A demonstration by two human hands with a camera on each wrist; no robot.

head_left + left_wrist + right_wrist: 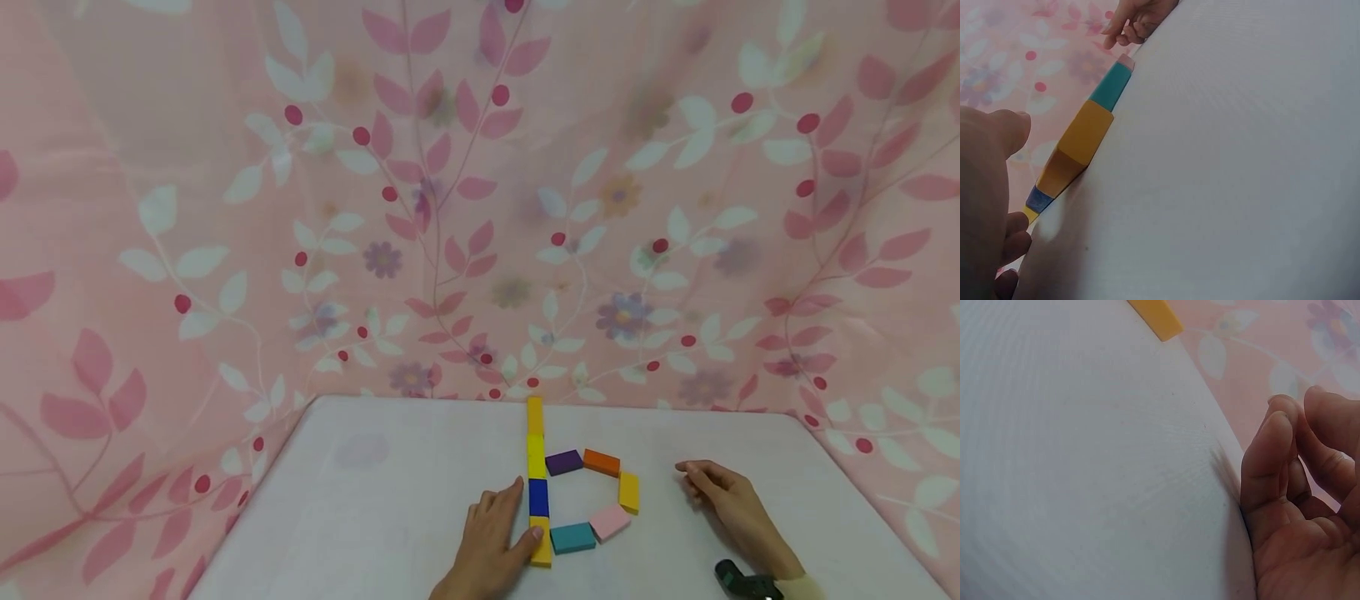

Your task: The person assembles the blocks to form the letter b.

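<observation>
A straight column of blocks runs up the table: an orange-yellow block [535, 415] at the far end, a bright yellow block [536, 456], a blue block [538, 497] and a near yellow block [541, 556]. Curving out from its right side are a purple block [564, 462], an orange block [602, 462], a yellow block [628, 492], a pink block [610, 522] and a teal block [573, 537]. My left hand [491, 533] is beside the column's near end, thumb overlapping the near yellow block in the head view. Loosely curled and holding nothing, my right hand [723, 500] rests right of the curve.
The blocks lie on a white table [360, 500]. A pink curtain with leaves and flowers [510, 208] hangs behind its far edge. A dark strapped device [746, 579] is at the right wrist.
</observation>
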